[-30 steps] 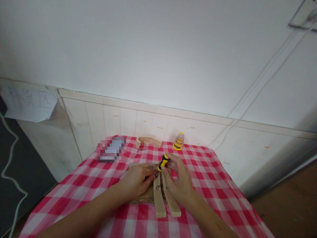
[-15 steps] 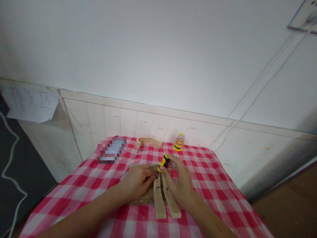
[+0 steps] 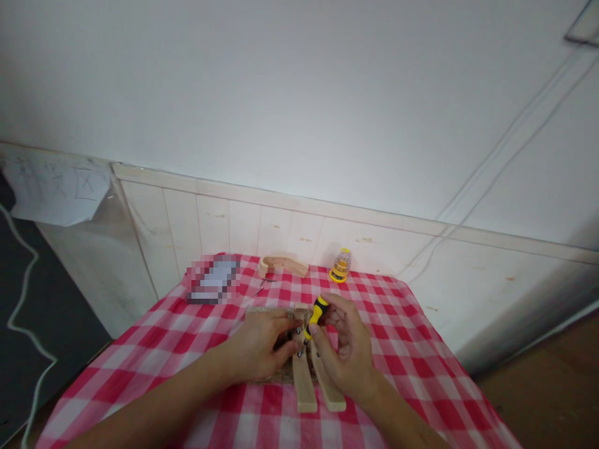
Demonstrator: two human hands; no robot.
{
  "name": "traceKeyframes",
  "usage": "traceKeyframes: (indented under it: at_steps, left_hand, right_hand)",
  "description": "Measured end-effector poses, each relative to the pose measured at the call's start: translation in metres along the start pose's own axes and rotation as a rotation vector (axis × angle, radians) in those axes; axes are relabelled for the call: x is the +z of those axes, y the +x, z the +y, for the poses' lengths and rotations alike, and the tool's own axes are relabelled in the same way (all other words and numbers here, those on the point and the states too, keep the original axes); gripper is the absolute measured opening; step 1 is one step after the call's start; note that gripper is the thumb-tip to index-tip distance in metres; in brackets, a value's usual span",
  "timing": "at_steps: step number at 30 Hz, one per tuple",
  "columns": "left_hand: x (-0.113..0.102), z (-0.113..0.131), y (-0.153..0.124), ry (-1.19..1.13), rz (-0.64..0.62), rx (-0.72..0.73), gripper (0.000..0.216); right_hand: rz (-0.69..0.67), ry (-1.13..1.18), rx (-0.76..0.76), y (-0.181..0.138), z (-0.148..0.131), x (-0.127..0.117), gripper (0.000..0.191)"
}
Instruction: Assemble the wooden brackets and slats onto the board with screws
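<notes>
My right hand [image 3: 344, 355] is closed round a short yellow-and-black screwdriver [image 3: 317, 312], its tip down on a light wooden assembly [image 3: 306, 386]. Two wooden slats of that assembly stick out toward me on the red-and-white checked tablecloth [image 3: 407, 349]. My left hand [image 3: 259, 346] lies on the assembly's left side, fingers curled and pinched close to the screwdriver tip. What those fingers pinch is too small to name.
At the back of the table lie a curved wooden piece [image 3: 283, 266], a small metal tool [image 3: 262, 285], a yellow screwdriver-bit holder [image 3: 340, 266] and a blurred-out flat object [image 3: 211, 280]. A panelled wall [image 3: 281, 224] stands right behind the table. Dark floor drops off at the left.
The screwdriver and my right hand have shifted slightly right and the handle stands more upright. My left hand stays on the wood. The view has tipped down a little.
</notes>
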State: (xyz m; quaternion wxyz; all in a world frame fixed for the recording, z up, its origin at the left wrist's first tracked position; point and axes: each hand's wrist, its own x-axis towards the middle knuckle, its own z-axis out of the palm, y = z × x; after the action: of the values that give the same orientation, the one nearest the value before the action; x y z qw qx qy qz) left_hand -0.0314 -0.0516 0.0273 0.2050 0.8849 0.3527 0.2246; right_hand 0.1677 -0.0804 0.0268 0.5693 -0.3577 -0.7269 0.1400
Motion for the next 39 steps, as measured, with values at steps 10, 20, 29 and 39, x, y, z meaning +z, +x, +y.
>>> traceKeyframes:
  at_steps: [10, 20, 29, 39]
  left_hand:
    - [0.0, 0.002, 0.001, 0.025, -0.001, -0.043, 0.023]
    - [0.002, 0.001, 0.001, 0.012, 0.027, -0.04, 0.024]
    - [0.003, -0.001, 0.0, -0.002, 0.025, -0.045, 0.019]
    - [0.001, 0.002, 0.001, 0.0, 0.007, -0.075, 0.02]
  right_hand:
    - [-0.089, 0.073, 0.034, 0.009, -0.008, -0.005, 0.038]
    - [-0.106, -0.125, -0.051, 0.012, -0.01, -0.006, 0.047]
    - [-0.061, -0.09, -0.065, 0.012, -0.007, -0.004, 0.046]
    - [-0.056, -0.089, -0.074, 0.01, -0.01, -0.008, 0.039]
